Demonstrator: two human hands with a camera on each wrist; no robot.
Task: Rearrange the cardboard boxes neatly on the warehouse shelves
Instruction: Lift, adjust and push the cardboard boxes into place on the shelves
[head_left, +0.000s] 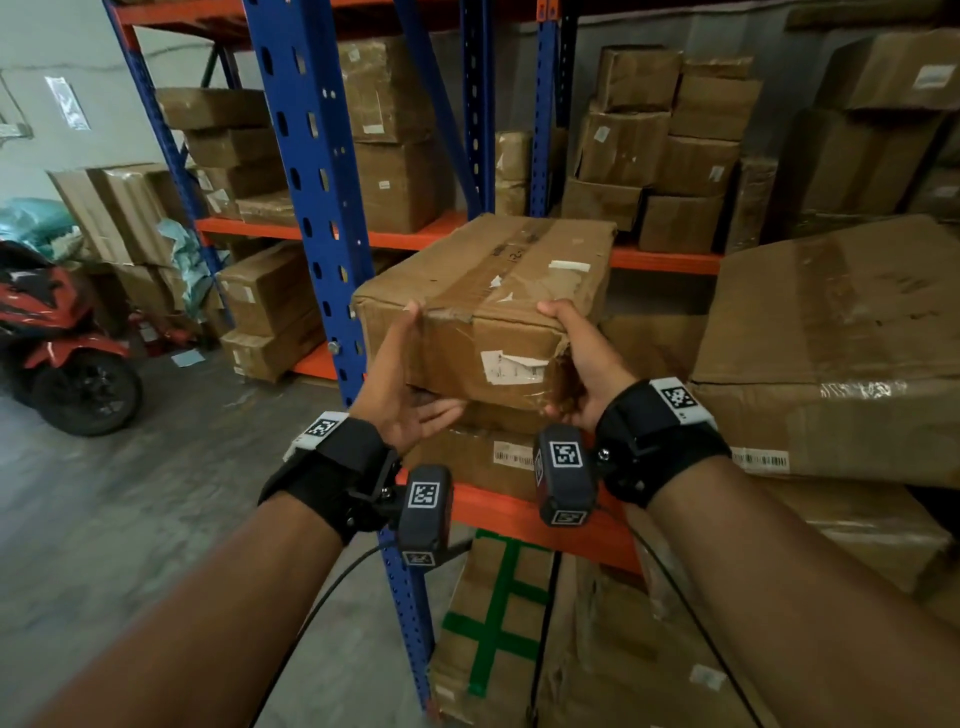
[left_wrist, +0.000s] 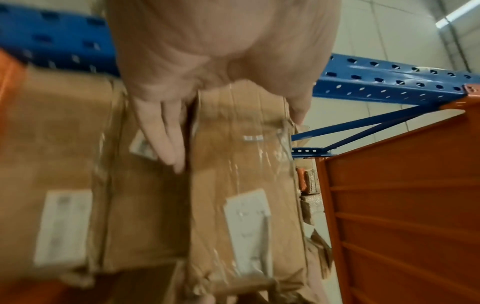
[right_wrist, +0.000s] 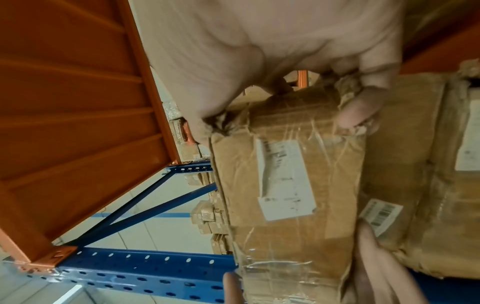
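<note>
A worn brown cardboard box with clear tape and a torn white label is held between both hands at the front of the rack. My left hand has its thumb on the near left top corner and its fingers straight beneath the box. My right hand grips the torn near right corner, thumb on top and fingers curled underneath. In the left wrist view my fingers lie between this box and another box under it. The right wrist view shows the label side. Its far end is hidden.
A blue upright stands just left of the box. An orange beam runs below it. A big box fills the shelf to the right. Several boxes are stacked on the higher shelf. A red motorcycle is parked at the left.
</note>
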